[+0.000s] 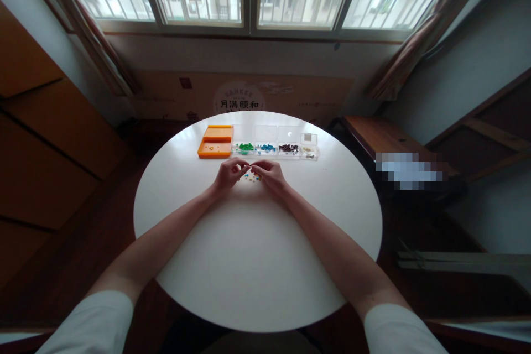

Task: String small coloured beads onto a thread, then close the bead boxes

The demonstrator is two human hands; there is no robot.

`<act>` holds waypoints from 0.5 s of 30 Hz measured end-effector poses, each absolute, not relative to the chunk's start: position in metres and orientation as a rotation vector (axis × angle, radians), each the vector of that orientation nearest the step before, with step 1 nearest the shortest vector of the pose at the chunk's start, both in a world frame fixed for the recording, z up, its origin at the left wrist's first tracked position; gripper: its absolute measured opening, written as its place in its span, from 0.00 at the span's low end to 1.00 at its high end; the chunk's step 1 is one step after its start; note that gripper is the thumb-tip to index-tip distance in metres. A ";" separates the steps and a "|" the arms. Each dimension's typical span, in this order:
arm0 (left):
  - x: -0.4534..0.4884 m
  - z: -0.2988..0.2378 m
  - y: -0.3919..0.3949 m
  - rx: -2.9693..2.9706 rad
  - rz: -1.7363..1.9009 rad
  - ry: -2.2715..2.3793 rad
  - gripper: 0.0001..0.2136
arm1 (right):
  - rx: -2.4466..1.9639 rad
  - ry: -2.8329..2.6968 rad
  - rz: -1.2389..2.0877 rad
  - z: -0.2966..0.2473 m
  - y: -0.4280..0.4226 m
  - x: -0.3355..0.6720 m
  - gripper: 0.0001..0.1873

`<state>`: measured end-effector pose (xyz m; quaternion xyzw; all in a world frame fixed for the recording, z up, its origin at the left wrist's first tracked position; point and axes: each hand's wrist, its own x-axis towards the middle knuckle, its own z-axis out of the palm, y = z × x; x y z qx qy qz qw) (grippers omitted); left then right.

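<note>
A few loose pieces (253,178), tiny and mixed in colour, blue and yellow among them, lie on the white worktop (249,257), nearer the person than the orange box (213,155) and off to its right. Over them, also on the near side of the orange box, the left hand (229,173) and right hand (267,172) meet with thumbs and fingers pinched almost together; whether a piece is caught between the fingertips is too small to tell.

The orange box stands with its lid raised and a few yellowish bits inside. Rightward from it, in a row, open clear boxes (265,133) hold green pieces (245,147), then blue pieces (266,148), then dark pieces (289,148); farthest from it, a smaller clear box (308,140) has pale bits. Well beyond the orange box, a printed panel (166,91) runs below a barred window (250,25).
</note>
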<state>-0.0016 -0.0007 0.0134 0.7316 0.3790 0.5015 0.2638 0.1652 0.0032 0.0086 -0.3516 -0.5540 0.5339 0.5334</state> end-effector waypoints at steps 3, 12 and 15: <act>-0.001 0.014 -0.001 1.980 1.354 1.021 0.10 | -0.858 -1.336 1.250 0.011 0.002 0.165 0.17; -0.002 0.011 0.001 2.038 1.360 1.038 0.11 | -0.857 -1.375 1.246 0.006 0.004 0.166 0.18; -0.002 0.012 0.000 2.028 1.371 1.046 0.10 | -0.842 -1.358 1.269 0.005 0.005 0.166 0.17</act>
